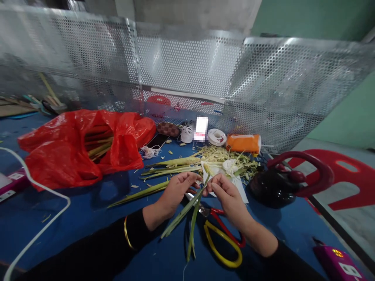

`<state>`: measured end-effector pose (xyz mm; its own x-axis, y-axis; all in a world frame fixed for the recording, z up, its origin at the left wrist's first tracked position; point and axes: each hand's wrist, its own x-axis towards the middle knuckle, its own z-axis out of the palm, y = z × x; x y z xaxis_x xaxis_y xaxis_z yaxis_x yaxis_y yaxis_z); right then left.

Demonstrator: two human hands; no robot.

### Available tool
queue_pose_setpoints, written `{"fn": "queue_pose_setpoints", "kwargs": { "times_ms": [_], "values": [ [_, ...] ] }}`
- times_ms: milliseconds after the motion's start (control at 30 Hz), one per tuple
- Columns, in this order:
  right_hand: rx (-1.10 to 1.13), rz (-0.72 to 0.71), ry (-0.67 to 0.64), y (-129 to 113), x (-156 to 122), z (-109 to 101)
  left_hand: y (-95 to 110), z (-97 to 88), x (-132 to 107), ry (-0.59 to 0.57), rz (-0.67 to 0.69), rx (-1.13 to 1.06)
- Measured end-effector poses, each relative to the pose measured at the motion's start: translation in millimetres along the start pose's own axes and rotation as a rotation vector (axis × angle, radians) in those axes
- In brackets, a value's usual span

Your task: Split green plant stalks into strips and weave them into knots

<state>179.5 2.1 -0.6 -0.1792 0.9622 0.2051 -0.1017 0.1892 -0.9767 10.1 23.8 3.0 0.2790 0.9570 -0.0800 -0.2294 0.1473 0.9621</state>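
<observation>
Between both hands is a small bundle of long green leaf strips (183,218), its pale yellowish tip pointing up and its ends hanging toward me. My left hand (175,193) is closed, pinching the bundle near its upper part. My right hand (228,195) is closed at the other side of the same spot, thumb and forefinger together; what it pinches is too small to make out. A fine pale thread (184,269) trails below the strips. Directly under the hands lie scissors (204,211) with one red and one yellow handle loop, their blades partly hidden by my left hand.
Leaf stalks (158,189) and a heap of trimmings (215,152) lie behind the hands, beside white paper (241,191). A red plastic bag (67,156) of stalks stands left. At right is a black kettle (269,187). A perforated metal screen (187,62) borders the blue table's back.
</observation>
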Motion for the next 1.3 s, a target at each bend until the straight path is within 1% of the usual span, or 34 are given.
{"fn": "queue_pose_setpoints", "kwargs": {
  "times_ms": [67,100,167,233,267,300,367,400,467,533,567,600,667,733,800,867,967,1000,1067,1167,1233,1267,1300],
  "values": [
    [0.053,-0.028,0.000,-1.6,-0.2,-0.8,0.8,1.9,-0.9,0.024,-0.070,-0.076],
    [0.067,-0.041,-0.005,-2.1,-0.3,-1.4,0.6,3.2,-1.4,0.008,-0.114,-0.093],
    [0.075,-0.061,0.001,-3.4,-0.2,-2.6,0.1,6.2,-2.7,-0.076,-0.186,-0.099],
    [0.061,-0.078,0.023,-5.4,0.0,-3.6,1.0,8.9,-3.9,-0.154,-0.194,-0.074],
    [0.053,-0.085,0.033,-6.5,0.0,-4.0,2.5,9.8,-4.1,-0.156,-0.176,-0.041],
    [0.045,-0.089,0.041,-7.6,0.0,-4.4,4.7,10.2,-4.2,-0.134,-0.150,0.011],
    [0.041,-0.074,0.054,-9.4,0.1,-4.8,11.0,9.8,-4.2,-0.051,-0.075,0.158],
    [0.049,-0.051,0.066,-9.9,0.1,-4.6,14.7,9.0,-4.4,-0.001,-0.008,0.250],
    [0.073,0.015,0.092,-10.1,0.3,-3.3,21.3,7.1,-6.2,0.068,0.197,0.462],
    [0.072,0.079,0.090,-9.5,0.5,-0.1,24.7,5.7,-9.9,0.068,0.414,0.684],
    [0.058,0.103,0.081,-9.0,0.5,2.1,24.9,5.3,-12.2,0.051,0.486,0.776],
    [0.036,0.124,0.073,-8.5,0.4,4.6,24.2,5.1,-14.5,0.025,0.526,0.849],
    [-0.025,0.157,0.079,-7.7,0.2,9.0,21.3,5.0,-18.6,-0.002,0.542,0.937],
    [-0.089,0.164,0.102,-7.4,0.1,11.2,18.6,4.5,-20.9,0.008,0.538,0.960],
    [-0.140,0.136,0.112,-7.1,0.1,10.5,18.0,3.5,-20.7,0.023,0.490,0.903],
    [-0.170,0.104,0.106,-6.0,-0.1,8.7,19.4,2.8,-18.9,0.008,0.352,0.739],
    [-0.228,0.065,0.061,-0.9,-1.2,8.8,23.6,3.4,-16.1,-0.023,0.081,0.420],
    [-0.257,0.053,0.036,1.1,-1.6,10.0,25.1,4.0,-15.8,-0.019,0.030,0.349],
    [-0.323,0.030,-0.021,3.0,-2.4,12.9,27.8,4.8,-16.1,0.007,0.010,0.291],
    [-0.474,0.023,-0.106,-4.6,-5.4,12.9,30.7,3.2,-16.8,0.074,0.044,0.275],
    [-0.663,0.025,-0.171,-14.8,-12.4,7.4,31.9,-0.4,-15.8,0.121,0.035,0.248],
    [-0.796,0.021,-0.207,-19.4,-18.2,3.3,32.4,-2.8,-14.7,0.141,0.022,0.228],
    [-0.935,0.026,-0.215,-22.4,-25.5,-1.2,32.9,-5.3,-13.4,0.156,0.009,0.204]
  ]
}}
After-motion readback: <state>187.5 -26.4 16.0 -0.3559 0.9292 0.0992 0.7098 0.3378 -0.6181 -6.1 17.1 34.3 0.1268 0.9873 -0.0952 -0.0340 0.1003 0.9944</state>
